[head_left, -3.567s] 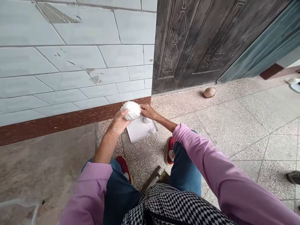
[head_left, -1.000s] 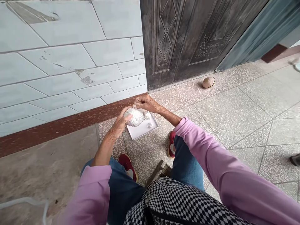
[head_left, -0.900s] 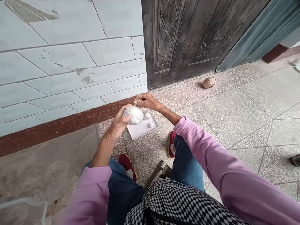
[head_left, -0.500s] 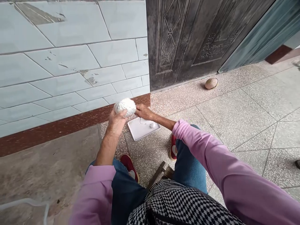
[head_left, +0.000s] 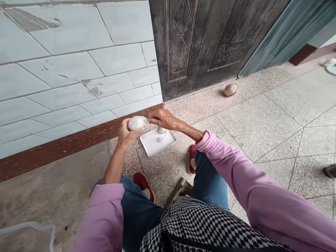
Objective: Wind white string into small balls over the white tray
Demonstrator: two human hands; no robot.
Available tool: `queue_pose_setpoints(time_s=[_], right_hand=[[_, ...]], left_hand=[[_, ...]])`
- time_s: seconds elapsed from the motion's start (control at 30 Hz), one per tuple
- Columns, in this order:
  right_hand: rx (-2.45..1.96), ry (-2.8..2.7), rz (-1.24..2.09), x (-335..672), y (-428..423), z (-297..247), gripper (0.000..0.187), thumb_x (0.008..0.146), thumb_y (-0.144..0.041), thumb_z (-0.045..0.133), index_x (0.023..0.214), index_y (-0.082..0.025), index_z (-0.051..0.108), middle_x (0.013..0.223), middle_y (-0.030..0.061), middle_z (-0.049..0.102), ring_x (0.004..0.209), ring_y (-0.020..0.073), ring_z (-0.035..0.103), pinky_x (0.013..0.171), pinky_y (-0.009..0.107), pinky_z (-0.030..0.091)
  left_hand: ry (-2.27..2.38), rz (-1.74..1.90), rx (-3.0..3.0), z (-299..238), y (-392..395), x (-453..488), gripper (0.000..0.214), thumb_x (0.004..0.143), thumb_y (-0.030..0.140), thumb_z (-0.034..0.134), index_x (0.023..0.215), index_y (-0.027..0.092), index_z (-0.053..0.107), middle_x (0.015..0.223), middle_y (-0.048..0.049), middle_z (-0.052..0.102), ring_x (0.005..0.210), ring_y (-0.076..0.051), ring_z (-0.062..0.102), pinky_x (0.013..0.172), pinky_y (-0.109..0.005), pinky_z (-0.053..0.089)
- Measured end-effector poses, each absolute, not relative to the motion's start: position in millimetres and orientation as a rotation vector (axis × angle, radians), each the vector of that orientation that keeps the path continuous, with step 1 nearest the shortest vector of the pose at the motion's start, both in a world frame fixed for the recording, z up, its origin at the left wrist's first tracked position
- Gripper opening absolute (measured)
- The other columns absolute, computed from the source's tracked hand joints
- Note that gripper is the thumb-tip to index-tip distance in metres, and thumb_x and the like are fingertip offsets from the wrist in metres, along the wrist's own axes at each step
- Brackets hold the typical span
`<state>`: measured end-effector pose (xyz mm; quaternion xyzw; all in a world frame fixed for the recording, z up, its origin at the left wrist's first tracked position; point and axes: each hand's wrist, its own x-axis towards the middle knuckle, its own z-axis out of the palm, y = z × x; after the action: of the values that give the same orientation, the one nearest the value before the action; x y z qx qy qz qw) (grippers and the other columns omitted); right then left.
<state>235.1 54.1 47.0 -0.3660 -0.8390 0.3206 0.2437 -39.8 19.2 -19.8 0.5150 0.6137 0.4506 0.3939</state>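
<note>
My left hand [head_left: 126, 133] is wrapped around a ball of white yarn [head_left: 138, 123], thumb along its near side. At the ball's right side is my right hand [head_left: 163, 119], its fingers pinched together; the yarn strand between them is too thin to make out clearly. Below both hands a shallow white tray [head_left: 151, 148] lies on the floor. A small white clump of yarn [head_left: 161, 139] rests in it, and another white lump [head_left: 162, 130] shows just under my right hand.
A tiled wall [head_left: 70, 77] rises ahead on the left, with a dark carved door [head_left: 199, 45] beside it. A tan rounded object [head_left: 231, 90] sits on the floor near the door. Red shoes [head_left: 143, 185] flank the tray's near side. A pale hose [head_left: 31, 225] lies at lower left.
The yarn ball has turned in my left hand. My right hand has lifted slightly and sits closer against the ball's side. The view has shifted a little to the right.
</note>
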Motion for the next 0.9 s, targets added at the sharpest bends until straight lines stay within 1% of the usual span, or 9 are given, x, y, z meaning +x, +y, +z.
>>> queue_pose_setpoints(time_s=[0.1,0.23,0.3,0.5,0.6,0.67,0.77,0.83,0.9], right_hand=[[-1.003,-2.358,0.805,239.7,57.9,46.0,0.027,0.121,-0.015,0.078,0.095,-0.022,0.08,0.097,0.0081,0.084,0.096,0.0255,0.075,0.088,0.036,0.048],[-0.904,-2.337,0.868,240.3,67.6,36.2,0.03,0.12,-0.01,0.08,0.092,-0.02,0.074,0.093,0.0054,0.079,0.091,0.0209,0.068,0.086,0.034,0.044],[-0.857,-2.217,0.975,240.3,75.1,28.2,0.031,0.121,-0.012,0.08,0.092,-0.018,0.071,0.089,0.0029,0.074,0.088,0.0175,0.063,0.084,0.032,0.043],[-0.582,-1.799,1.461,231.0,101.1,-3.3,0.05,0.122,-0.041,0.092,0.091,-0.023,0.058,0.078,-0.0072,0.051,0.07,0.0102,0.043,0.066,0.023,0.037],[-0.594,-1.739,1.496,218.7,109.8,-13.4,0.057,0.118,-0.051,0.097,0.089,-0.023,0.056,0.076,-0.0081,0.05,0.069,0.0098,0.04,0.064,0.022,0.037],[-0.691,-1.728,1.469,207.5,109.9,-17.6,0.058,0.116,-0.05,0.097,0.085,-0.023,0.056,0.073,-0.0088,0.047,0.068,0.0099,0.038,0.064,0.022,0.035],[-0.864,-1.735,1.41,191.1,99.3,-22.1,0.05,0.118,-0.039,0.087,0.081,-0.022,0.058,0.069,-0.0075,0.049,0.068,0.0112,0.041,0.066,0.023,0.035],[-0.925,-1.789,1.37,183.9,87.2,-22.7,0.043,0.12,-0.032,0.077,0.082,-0.02,0.062,0.07,-0.0055,0.056,0.069,0.0127,0.048,0.069,0.024,0.037],[-0.935,-1.883,1.353,180.2,73.5,-20.4,0.036,0.122,-0.027,0.072,0.087,-0.018,0.07,0.072,-0.0045,0.06,0.071,0.0139,0.053,0.073,0.025,0.039]], left_hand=[[1.529,0.978,1.349,-17.8,11.1,-30.8,0.098,0.049,0.066,0.117,0.13,0.026,0.079,0.13,-0.0105,0.085,0.128,-0.044,0.081,0.112,-0.055,0.064],[1.378,0.819,1.326,-7.1,1.7,-21.7,0.093,0.055,0.073,0.118,0.127,0.024,0.085,0.121,-0.011,0.087,0.114,-0.039,0.08,0.091,-0.045,0.064],[1.277,0.845,1.261,1.7,-3.0,-18.5,0.092,0.06,0.076,0.117,0.127,0.022,0.085,0.12,-0.011,0.086,0.11,-0.037,0.08,0.086,-0.041,0.063],[1.085,1.003,1.105,19.3,-16.9,-13.1,0.093,0.05,0.058,0.125,0.128,0.022,0.087,0.129,-0.0129,0.088,0.121,-0.037,0.081,0.098,-0.04,0.068],[0.977,1.096,1.033,20.1,-19.1,-12.6,0.097,0.056,0.056,0.122,0.139,0.023,0.087,0.139,-0.016,0.088,0.132,-0.043,0.083,0.103,-0.046,0.074],[0.952,1.158,0.983,18.6,-16.5,-13.1,0.095,0.061,0.057,0.12,0.142,0.023,0.086,0.135,-0.017,0.088,0.134,-0.045,0.084,0.1,-0.048,0.076],[0.988,1.278,0.924,13.5,-7.3,-15.4,0.088,0.063,0.054,0.118,0.138,0.022,0.085,0.126,-0.0162,0.088,0.125,-0.042,0.085,0.086,-0.042,0.074],[1.022,1.361,0.895,8.3,0.6,-17.9,0.085,0.063,0.052,0.119,0.135,0.023,0.084,0.127,-0.0156,0.087,0.118,-0.038,0.085,0.079,-0.037,0.071],[1.072,1.438,0.869,2.0,8.3,-20.6,0.088,0.058,0.051,0.12,0.134,0.026,0.083,0.13,-0.0145,0.086,0.116,-0.036,0.085,0.077,-0.035,0.07]])
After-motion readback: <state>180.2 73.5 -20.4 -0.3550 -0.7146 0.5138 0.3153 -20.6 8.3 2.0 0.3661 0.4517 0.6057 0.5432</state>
